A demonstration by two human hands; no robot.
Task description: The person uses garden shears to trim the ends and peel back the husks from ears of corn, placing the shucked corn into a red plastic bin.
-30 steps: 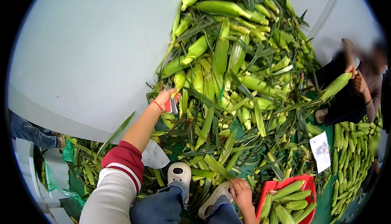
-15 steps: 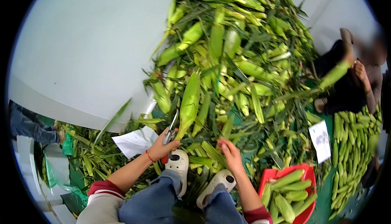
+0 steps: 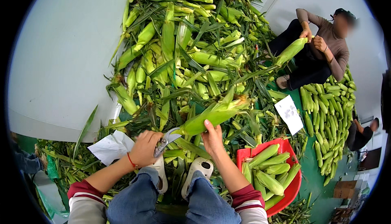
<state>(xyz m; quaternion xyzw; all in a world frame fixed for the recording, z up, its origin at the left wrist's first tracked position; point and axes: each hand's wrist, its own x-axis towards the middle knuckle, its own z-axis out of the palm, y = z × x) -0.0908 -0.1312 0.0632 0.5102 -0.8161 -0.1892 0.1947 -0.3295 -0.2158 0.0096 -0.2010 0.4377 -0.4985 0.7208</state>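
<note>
My left hand (image 3: pixel 146 146) is closed around pruning shears (image 3: pixel 163 141), whose metal jaws are at the stem end of a green corn ear. That ear of corn (image 3: pixel 211 117) is still in its husk and slants up to the right, its silk end farthest from the shears. My right hand (image 3: pixel 213 139) grips its underside with the thumb on top. Whether the jaws have cut into the stem, I cannot tell. A large heap of husked-in corn ears (image 3: pixel 171 40) and loose leaves spreads out ahead of my hands.
A red bin (image 3: pixel 296 183) of corn ears stands by my right forearm. Paper sheets (image 3: pixel 110 146) (image 3: pixel 288 114) lie left and right. A co-worker (image 3: pixel 326 49) at the right holds another corn ear, near rows of stacked ears (image 3: pixel 330 122). White panel (image 3: pixel 61 61) at left.
The corn ear has swung from upright to slanting rightward, and my right hand has taken hold of it. The shears have come to its stem end. The whole view has shifted.
</note>
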